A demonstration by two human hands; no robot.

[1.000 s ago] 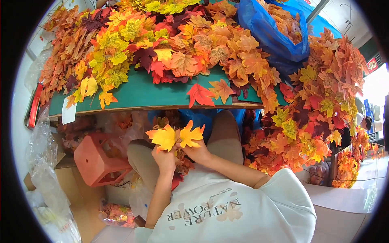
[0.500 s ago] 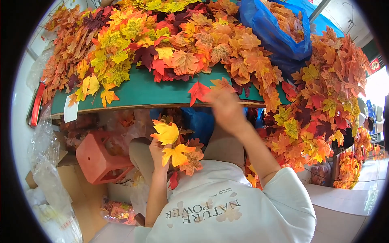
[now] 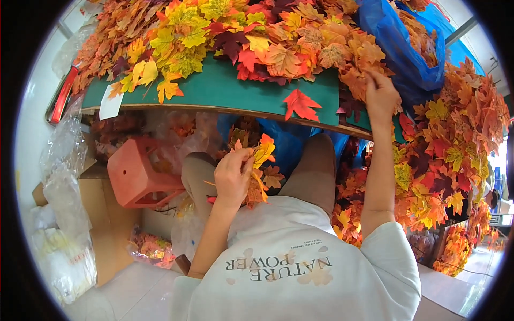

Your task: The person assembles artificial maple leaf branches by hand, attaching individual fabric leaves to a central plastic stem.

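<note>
- Holding a small bunch of yellow and orange fake maple leaves [image 3: 258, 170] over the lap, the left hand [image 3: 233, 176] had its fingers curled tight around the stems.
- The bunch sat low, under the front edge of the green flat table top [image 3: 241, 92], just beside the knees.
- An orange plastic stool [image 3: 140, 177] stood near on the left, with a brown cardboard box [image 3: 101, 224] and clear plastic bags [image 3: 59, 214] beside it.
- There was little free room down there, so I think the bunch was best kept close to the body and clear of the stool.
- One red fake maple leaf [image 3: 301, 104] lay alone on the green top, near the wooden front edge.
- Up at the big heap of orange, yellow and red fake leaves [image 3: 241, 37], the right hand [image 3: 381, 93] reached out with its fingers pinched narrow on an orange leaf at the rim of the heap.
- To do this well, I think the fingers should grip one leaf by its stem and lift it slowly, so the others did not slide off.
- A blue plastic bag full of leaves [image 3: 399, 51] stood just behind that hand, and more leaves hung thick on the right.
- The bare green strip along the front was the best open place to move over.
</note>
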